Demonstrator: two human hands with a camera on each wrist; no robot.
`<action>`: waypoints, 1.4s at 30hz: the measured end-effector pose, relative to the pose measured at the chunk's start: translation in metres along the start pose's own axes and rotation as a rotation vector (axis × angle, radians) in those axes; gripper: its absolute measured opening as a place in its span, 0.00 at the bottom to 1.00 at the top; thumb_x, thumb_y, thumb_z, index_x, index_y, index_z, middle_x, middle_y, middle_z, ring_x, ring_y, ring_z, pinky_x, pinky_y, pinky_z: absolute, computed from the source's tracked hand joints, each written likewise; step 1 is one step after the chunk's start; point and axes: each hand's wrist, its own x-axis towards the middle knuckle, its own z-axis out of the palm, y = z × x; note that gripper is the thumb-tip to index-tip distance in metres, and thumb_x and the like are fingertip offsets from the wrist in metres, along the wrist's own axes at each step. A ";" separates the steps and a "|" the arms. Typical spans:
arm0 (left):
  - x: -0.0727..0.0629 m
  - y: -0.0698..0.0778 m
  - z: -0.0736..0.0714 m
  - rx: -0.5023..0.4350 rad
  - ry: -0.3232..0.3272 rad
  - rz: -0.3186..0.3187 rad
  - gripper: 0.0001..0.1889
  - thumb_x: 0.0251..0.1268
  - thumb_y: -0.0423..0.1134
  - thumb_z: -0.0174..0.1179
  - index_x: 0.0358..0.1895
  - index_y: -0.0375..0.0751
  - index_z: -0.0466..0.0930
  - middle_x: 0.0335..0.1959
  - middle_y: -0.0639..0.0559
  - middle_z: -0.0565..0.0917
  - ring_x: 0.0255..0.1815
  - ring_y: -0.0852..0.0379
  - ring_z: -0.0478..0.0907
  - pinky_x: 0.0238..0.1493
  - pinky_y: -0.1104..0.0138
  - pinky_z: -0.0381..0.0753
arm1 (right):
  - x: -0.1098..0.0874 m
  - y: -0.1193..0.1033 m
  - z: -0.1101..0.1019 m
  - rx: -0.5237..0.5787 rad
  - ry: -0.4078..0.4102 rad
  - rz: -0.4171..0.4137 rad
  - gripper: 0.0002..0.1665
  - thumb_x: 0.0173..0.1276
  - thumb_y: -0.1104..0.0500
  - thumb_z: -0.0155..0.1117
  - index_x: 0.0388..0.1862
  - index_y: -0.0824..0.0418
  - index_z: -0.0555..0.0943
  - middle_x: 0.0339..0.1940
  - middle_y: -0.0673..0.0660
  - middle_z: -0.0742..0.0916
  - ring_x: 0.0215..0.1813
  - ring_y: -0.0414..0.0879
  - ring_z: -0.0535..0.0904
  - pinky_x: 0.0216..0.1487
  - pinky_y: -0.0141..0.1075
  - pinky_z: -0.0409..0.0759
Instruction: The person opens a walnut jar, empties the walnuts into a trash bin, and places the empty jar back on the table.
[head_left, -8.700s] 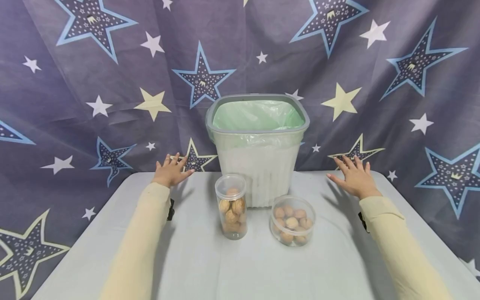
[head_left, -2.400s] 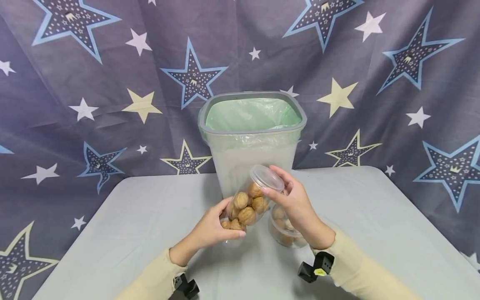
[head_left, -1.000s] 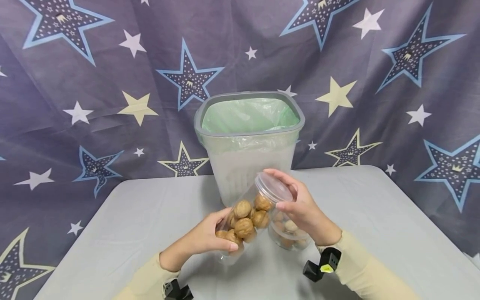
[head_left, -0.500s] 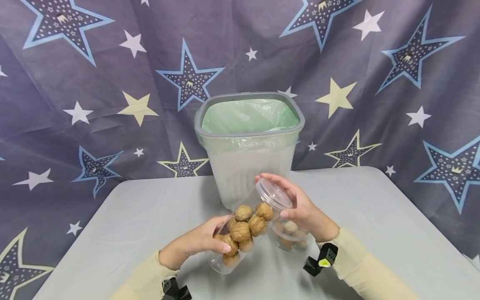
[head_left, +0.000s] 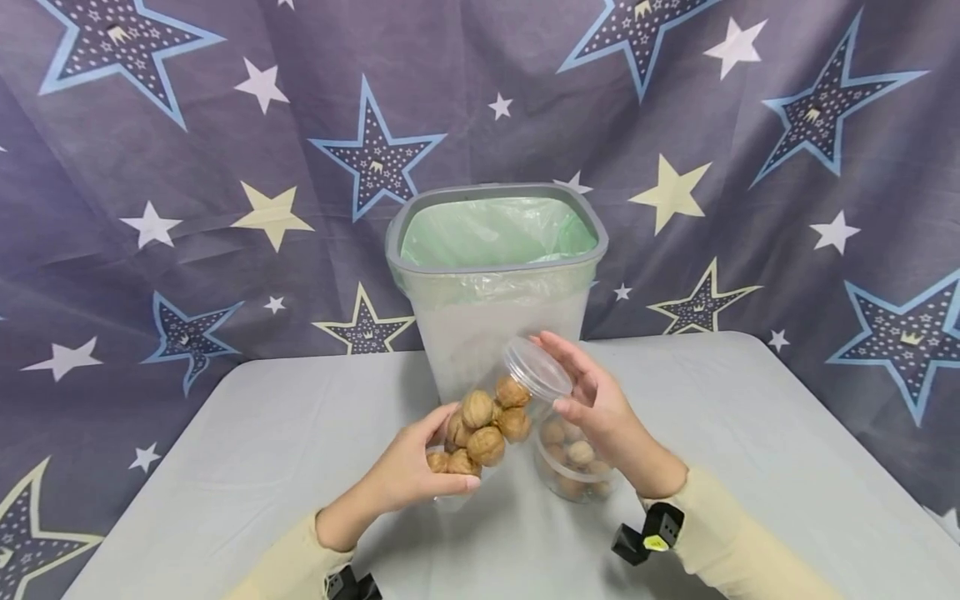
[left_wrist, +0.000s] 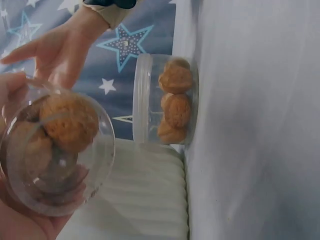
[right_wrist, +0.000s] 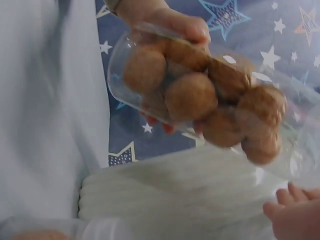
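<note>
A tall clear jar [head_left: 534,408] of walnuts [head_left: 486,446] is held tilted above the table, its clear lid [head_left: 537,368] pointing up and to the right. My left hand [head_left: 408,458] grips the lower part, thumb along the near side and fingers behind. In the left wrist view, the round jar bottom [left_wrist: 97,172] faces the camera. My right hand [head_left: 603,417] is spread loosely beside the lid, thumb and fingers at its right edge; its fingertips [right_wrist: 285,196] show below the jar in the right wrist view. A low round tub [head_left: 570,487] of nuts stands below, partly hidden.
Behind the jar stands a white bin [head_left: 498,312] with a grey rim and green liner [head_left: 495,233]. A grey-white table [head_left: 300,433] bears bin and tub. A star-patterned cloth [head_left: 480,50] hangs behind. Each wrist carries a black camera [head_left: 648,532].
At first both hands lay at the far table edge and the jar stood upright. Since half a second ago the jar has risen slightly and its lid moved left; the right fingers have loosened around it.
</note>
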 end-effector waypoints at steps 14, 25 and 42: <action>0.000 0.007 0.004 0.348 0.176 0.050 0.43 0.31 0.48 0.78 0.60 0.51 0.71 0.46 0.54 0.82 0.44 0.60 0.79 0.44 0.62 0.80 | -0.003 -0.019 0.016 -0.129 0.261 0.225 0.46 0.59 0.59 0.66 0.70 0.74 0.55 0.69 0.71 0.64 0.62 0.39 0.69 0.58 0.24 0.70; 0.004 0.001 0.002 0.523 0.192 0.143 0.45 0.30 0.52 0.77 0.61 0.50 0.71 0.51 0.53 0.81 0.48 0.55 0.78 0.47 0.58 0.79 | -0.009 -0.012 0.018 -0.130 0.343 0.307 0.38 0.59 0.67 0.59 0.67 0.75 0.60 0.69 0.70 0.66 0.60 0.38 0.70 0.59 0.25 0.70; -0.001 0.002 -0.004 0.394 0.066 0.092 0.44 0.31 0.51 0.78 0.61 0.48 0.72 0.47 0.55 0.82 0.44 0.62 0.79 0.46 0.65 0.80 | -0.023 -0.002 0.013 -0.075 0.264 0.261 0.43 0.57 0.64 0.66 0.68 0.76 0.59 0.69 0.72 0.64 0.61 0.36 0.71 0.61 0.26 0.68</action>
